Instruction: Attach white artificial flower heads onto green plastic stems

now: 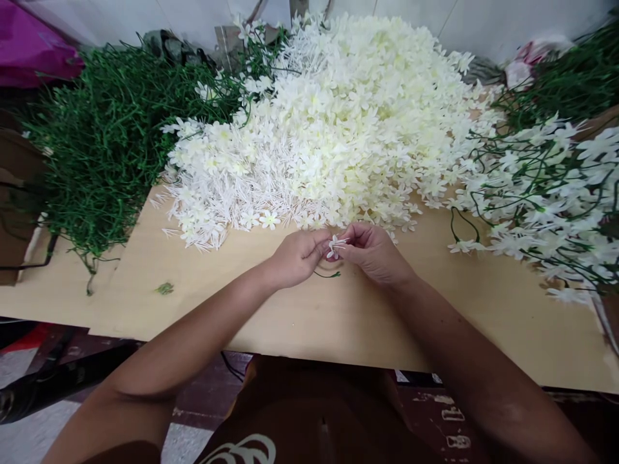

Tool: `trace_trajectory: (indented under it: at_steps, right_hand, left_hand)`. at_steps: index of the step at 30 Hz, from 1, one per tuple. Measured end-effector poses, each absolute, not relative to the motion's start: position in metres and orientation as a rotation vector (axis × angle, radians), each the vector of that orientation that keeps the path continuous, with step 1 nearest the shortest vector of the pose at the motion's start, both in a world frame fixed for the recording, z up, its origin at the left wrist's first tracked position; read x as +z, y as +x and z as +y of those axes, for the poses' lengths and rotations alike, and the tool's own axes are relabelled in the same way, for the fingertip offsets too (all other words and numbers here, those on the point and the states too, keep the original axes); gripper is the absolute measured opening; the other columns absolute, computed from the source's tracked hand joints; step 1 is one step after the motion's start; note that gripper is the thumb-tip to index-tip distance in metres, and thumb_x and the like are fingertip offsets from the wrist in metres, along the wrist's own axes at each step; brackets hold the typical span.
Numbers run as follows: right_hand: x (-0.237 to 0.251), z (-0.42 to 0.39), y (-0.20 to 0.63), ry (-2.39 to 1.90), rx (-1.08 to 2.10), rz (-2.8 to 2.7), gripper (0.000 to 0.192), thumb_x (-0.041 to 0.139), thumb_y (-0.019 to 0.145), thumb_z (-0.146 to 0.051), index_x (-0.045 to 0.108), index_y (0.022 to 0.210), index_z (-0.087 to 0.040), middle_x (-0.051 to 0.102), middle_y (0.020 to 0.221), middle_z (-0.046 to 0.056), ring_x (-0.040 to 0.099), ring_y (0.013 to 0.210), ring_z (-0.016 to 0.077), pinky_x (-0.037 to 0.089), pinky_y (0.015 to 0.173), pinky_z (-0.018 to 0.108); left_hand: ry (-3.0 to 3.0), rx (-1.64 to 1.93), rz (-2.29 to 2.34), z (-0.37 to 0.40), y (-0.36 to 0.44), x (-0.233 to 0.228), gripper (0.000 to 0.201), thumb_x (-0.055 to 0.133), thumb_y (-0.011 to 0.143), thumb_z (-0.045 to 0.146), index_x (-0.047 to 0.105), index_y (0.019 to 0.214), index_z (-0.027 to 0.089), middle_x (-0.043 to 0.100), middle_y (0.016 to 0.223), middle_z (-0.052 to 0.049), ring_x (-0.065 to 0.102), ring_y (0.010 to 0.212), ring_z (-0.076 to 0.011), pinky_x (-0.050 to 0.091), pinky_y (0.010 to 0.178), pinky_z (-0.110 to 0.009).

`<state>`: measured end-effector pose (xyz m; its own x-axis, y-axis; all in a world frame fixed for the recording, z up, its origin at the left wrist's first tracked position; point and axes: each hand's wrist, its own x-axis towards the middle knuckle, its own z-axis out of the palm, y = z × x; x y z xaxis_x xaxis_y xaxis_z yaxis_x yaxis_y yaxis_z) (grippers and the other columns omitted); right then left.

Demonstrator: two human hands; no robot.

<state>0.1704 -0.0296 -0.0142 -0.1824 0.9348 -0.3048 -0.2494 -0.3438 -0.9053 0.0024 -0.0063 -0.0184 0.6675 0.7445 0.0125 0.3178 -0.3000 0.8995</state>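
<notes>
I can't quite make out how the thin green stem (329, 275) joins the small white flower (334, 246); my fingers cover most of it. My left hand (294, 258) and right hand (372, 253) meet fingertip to fingertip just above the pale wooden surface (300, 316), both pinching the flower. Just behind lies the white flower pile (333, 122), with green stems (106, 142) heaped at left.
</notes>
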Motion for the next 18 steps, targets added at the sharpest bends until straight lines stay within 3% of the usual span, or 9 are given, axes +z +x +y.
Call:
trace_trajectory:
  at_steps: [6, 13, 18]
  right_hand:
    - [-0.015, -0.030, 0.171, -1.199, 1.636, -0.914, 0.037, 0.089, 0.050, -0.030, 0.054, 0.056, -0.018, 0.064, 0.058, -0.005, 0.064, 0.058, 0.0101, 0.059, 0.065, 0.026]
    - [-0.011, -0.031, 0.181, -1.206, 1.633, -1.186, 0.034, 0.084, 0.059, -0.040, 0.061, 0.069, -0.018, 0.062, 0.064, -0.003, 0.060, 0.056, 0.0099, 0.057, 0.055, 0.026]
    - [-0.005, -0.032, 0.190, -1.369, 1.336, -1.477, 0.020, 0.073, 0.073, -0.035, 0.066, 0.083, -0.019, 0.065, 0.073, 0.001, 0.061, 0.063, 0.0138, 0.053, 0.059, 0.030]
  left_hand:
    - [2.007, 0.518, 0.947, -0.009, 0.007, -0.016, 0.042, 0.029, 0.096, 0.045, 0.051, 0.074, 0.018, 0.057, 0.067, -0.001, 0.051, 0.063, -0.0128, 0.040, 0.062, -0.024]
    - [2.161, 0.371, 0.879, -0.001, -0.006, 0.000, 0.034, 0.036, 0.093, 0.033, 0.054, 0.070, 0.017, 0.057, 0.065, 0.000, 0.051, 0.062, -0.0120, 0.037, 0.061, -0.024]
    - [2.291, 0.221, 1.045, 0.007, -0.022, 0.010, 0.038, 0.037, 0.094, 0.034, 0.057, 0.066, 0.017, 0.059, 0.066, -0.002, 0.050, 0.062, -0.0138, 0.033, 0.060, -0.026]
